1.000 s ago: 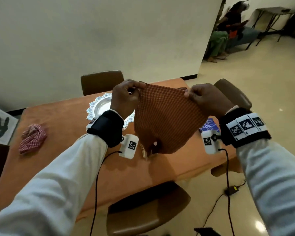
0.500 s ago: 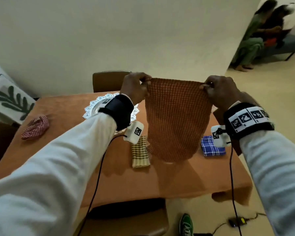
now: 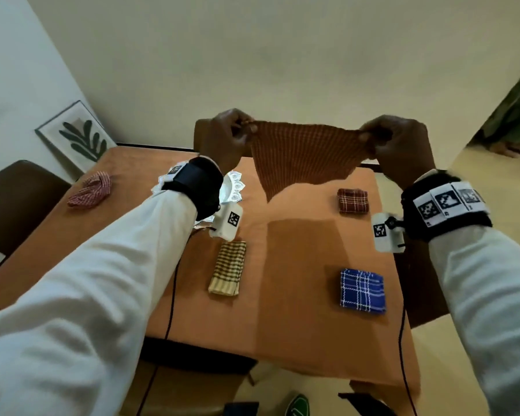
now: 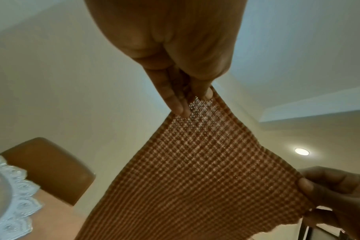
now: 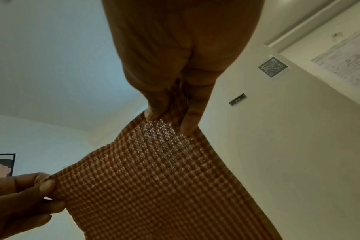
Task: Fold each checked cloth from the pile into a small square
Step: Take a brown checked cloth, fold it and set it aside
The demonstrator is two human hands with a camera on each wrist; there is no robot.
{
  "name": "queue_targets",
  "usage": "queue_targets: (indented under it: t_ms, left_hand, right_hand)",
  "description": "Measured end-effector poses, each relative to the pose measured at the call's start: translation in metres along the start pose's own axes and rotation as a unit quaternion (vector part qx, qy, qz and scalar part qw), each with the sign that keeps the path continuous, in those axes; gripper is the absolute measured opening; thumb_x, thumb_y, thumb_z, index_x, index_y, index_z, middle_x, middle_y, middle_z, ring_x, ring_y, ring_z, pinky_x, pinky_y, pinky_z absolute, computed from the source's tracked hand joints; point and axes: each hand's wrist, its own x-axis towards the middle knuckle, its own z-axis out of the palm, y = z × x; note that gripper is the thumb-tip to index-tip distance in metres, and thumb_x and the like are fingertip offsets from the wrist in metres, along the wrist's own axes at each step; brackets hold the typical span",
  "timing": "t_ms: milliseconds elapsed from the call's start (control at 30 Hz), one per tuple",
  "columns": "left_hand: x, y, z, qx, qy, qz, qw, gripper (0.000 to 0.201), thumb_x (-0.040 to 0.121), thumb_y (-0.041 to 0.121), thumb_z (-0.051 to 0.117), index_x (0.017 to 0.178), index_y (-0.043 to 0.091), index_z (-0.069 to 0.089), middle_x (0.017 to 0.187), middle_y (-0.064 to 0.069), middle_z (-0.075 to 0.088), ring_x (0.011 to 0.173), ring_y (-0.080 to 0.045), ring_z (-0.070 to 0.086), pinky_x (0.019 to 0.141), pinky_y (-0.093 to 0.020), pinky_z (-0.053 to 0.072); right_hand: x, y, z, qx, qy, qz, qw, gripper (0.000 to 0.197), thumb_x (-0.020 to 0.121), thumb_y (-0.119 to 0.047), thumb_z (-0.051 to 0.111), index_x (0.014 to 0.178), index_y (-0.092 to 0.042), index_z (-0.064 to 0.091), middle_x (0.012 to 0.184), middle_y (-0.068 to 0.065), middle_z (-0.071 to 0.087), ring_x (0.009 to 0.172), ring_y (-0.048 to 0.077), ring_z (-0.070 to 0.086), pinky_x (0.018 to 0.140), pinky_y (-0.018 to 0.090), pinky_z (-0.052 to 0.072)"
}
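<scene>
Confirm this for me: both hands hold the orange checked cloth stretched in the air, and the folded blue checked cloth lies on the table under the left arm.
Not quite. Both hands, left hand and right hand, pinch the orange checked cloth up in the air, but the folded blue checked cloth lies by the right arm, as the head view shows.

Orange-brown checked cloth [image 3: 300,157] hangs stretched in the air above the table, top corners pinched
</scene>
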Motion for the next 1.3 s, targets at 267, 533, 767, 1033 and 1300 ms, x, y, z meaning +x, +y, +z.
queue_targets:
  t_ms: [267,533,767,1033,1300]
  left_hand:
    - [-0.176,-0.100,0.011,0.084,-0.229,-0.093,0.965,0.007,0.086,0.018,0.070,0.086,0.011,0.069,0.085,-0.005,0.070,0.077,-0.019,0.063,0.075,-0.037,0.053]
    - [-0.275,-0.116,-0.009,0.000,-0.371,-0.187,0.909,0.005,0.084,0.006,0.074,0.085,0.009,0.070,0.077,0.000,0.073,0.072,-0.008,0.069,0.067,-0.017,0.052]
    - [-0.246,-0.138,0.019,0.022,-0.365,-0.197,0.910,0.003,0.087,0.012,0.071,0.089,0.010,0.072,0.081,-0.002,0.073,0.075,-0.007,0.069,0.069,-0.021,0.054]
    - [-0.138,-0.214,0.145,0.168,-0.311,-0.239,0.905,0.003,0.087,0.021,0.069,0.084,0.019,0.067,0.086,-0.006,0.070,0.084,-0.025,0.064,0.079,-0.031,0.050]
    - [-0.113,-0.274,0.218,0.277,-0.315,-0.293,0.859,0.014,0.089,0.022,0.065,0.098,0.014,0.071,0.103,-0.015,0.071,0.095,-0.032,0.065,0.081,-0.029,0.047]
  right_hand:
    - [-0.178,0.044,0.068,-0.037,-0.207,0.105,0.972,0.021,0.086,0.004,0.062,0.094,-0.013,0.071,0.091,0.003,0.069,0.086,0.021,0.064,0.078,0.031,0.050]
    - [-0.284,0.044,0.076,-0.003,-0.355,0.223,0.908,0.011,0.090,-0.019,0.068,0.080,-0.019,0.064,0.072,-0.003,0.066,0.068,0.011,0.063,0.065,0.031,0.053]
    - [-0.256,0.081,0.081,0.017,-0.350,0.226,0.909,0.013,0.092,-0.007,0.062,0.091,-0.018,0.070,0.075,-0.006,0.070,0.066,0.003,0.066,0.061,0.025,0.053]
    - [-0.144,0.207,0.169,-0.039,-0.308,0.279,0.909,0.006,0.084,-0.007,0.070,0.080,-0.012,0.072,0.078,0.008,0.072,0.076,0.024,0.069,0.077,0.045,0.058]
    - [-0.111,0.275,0.231,-0.081,-0.381,0.305,0.869,0.008,0.089,-0.009,0.065,0.089,-0.011,0.072,0.095,0.010,0.071,0.089,0.023,0.063,0.078,0.027,0.046]
